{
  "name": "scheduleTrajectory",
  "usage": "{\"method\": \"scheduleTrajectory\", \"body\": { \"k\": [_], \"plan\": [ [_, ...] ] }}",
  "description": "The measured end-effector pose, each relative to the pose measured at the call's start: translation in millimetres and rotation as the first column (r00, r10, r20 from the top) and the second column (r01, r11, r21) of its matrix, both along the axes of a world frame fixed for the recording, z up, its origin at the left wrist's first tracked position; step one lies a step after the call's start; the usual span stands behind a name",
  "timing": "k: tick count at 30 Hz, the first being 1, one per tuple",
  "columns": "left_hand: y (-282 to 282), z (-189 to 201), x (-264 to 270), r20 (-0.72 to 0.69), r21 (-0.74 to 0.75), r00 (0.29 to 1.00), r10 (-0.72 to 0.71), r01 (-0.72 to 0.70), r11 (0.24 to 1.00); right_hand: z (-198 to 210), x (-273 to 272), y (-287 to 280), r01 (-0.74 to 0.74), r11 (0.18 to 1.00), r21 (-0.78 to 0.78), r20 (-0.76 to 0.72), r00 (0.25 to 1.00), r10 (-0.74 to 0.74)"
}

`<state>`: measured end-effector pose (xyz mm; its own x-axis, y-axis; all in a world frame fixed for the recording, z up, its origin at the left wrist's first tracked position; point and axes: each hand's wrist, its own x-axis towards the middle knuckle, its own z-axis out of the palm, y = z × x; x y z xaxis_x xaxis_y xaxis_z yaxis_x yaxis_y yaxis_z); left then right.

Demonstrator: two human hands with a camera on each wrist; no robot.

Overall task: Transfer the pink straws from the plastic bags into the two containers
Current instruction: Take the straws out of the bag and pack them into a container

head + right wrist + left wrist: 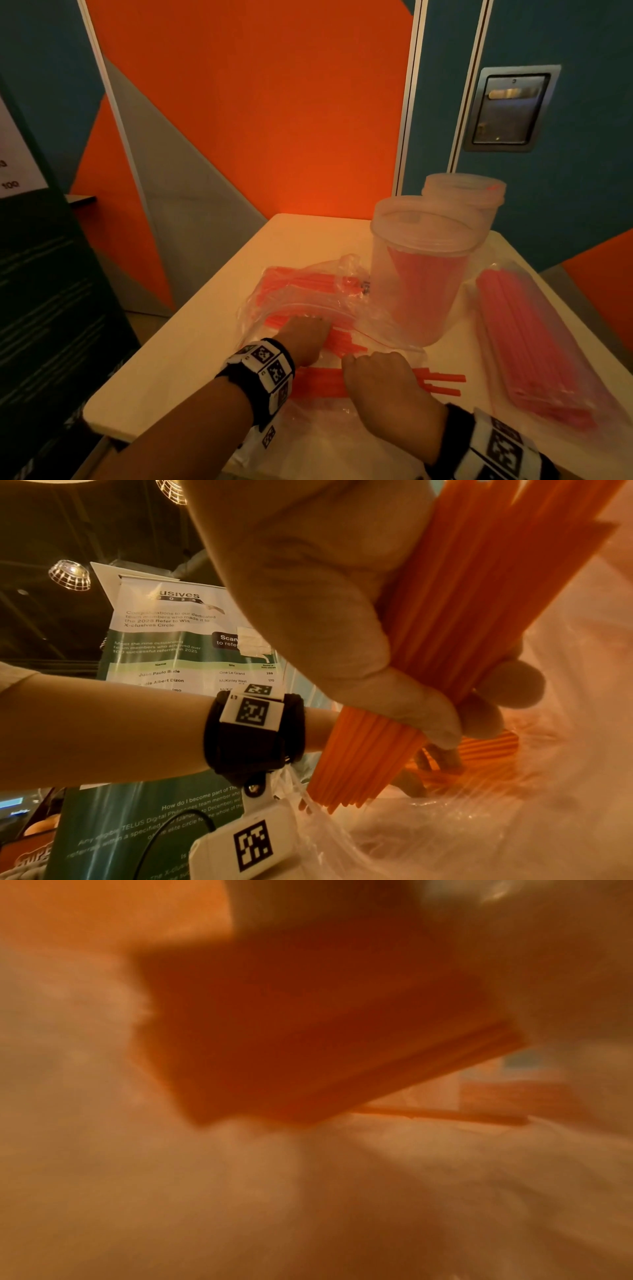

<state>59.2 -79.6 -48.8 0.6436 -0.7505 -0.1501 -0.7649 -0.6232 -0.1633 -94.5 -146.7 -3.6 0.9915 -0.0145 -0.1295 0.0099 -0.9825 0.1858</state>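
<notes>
On the table, an open clear plastic bag (308, 301) lies with pink straws inside. My left hand (305, 337) reaches into its mouth, and its fingers (440, 758) curl over the straws (489, 748) lying in the bag. My right hand (380, 380) grips a bundle of pink straws (462, 601) between thumb and curled fingers, just in front of the bag. The bundle's ends (442, 383) stick out to the right. The near clear container (421, 267) has straws standing in it. A second container (466, 195) stands behind it. The left wrist view is blurred, showing only straws (308, 1042).
A second plastic bag (534, 342), packed with pink straws, lies along the table's right side. The white table (205, 325) ends near my arms and on the left. An orange and grey partition wall stands behind it, and a dark banner stands at the left.
</notes>
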Motion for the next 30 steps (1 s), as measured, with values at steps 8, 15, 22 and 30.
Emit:
{"method": "scheduleTrajectory", "body": {
  "k": [8, 15, 22, 30],
  "plan": [
    [-2, -5, 3, 0.031, 0.032, 0.999, 0.024, -0.025, 0.999, 0, 0, 3, 0.019, 1.000, -0.008, -0.016, 1.000, -0.019],
    [1, -1, 1, 0.065, 0.020, 0.998, -0.015, 0.013, 1.000, 3, -2, 4, 0.020, 1.000, -0.001, -0.012, 1.000, -0.020],
    [5, -4, 3, -0.112, -0.005, 0.994, 0.009, -0.010, 1.000, 2, -2, 4, 0.016, 1.000, -0.014, -0.034, 0.999, -0.017],
    [11, 5, 2, -0.165, -0.052, 0.985, 0.045, -0.054, 0.997, 4, -3, 3, 0.006, 1.000, -0.031, -0.045, 0.999, -0.008]
  ]
}}
